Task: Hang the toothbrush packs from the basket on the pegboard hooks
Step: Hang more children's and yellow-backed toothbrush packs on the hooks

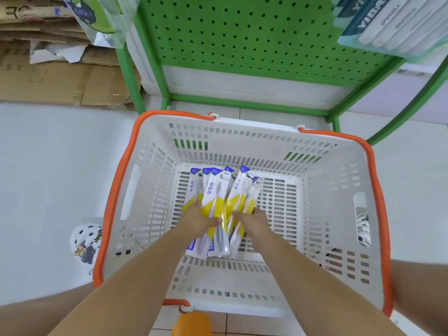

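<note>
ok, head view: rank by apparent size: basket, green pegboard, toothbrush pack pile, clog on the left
1. basket
2. green pegboard, cropped by the frame's top edge
3. toothbrush pack pile
4. clog, partly hidden behind the basket

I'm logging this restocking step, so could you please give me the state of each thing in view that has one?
toothbrush packs: piled in the basket, none lifted out.
basket: on the floor by the rack, handles folded down.
left hand: gripping the packs.
right hand: gripping the packs.
pegboard: upright; lower holes bare, with no hooks showing.
hanging packs: hung at upper right.
</note>
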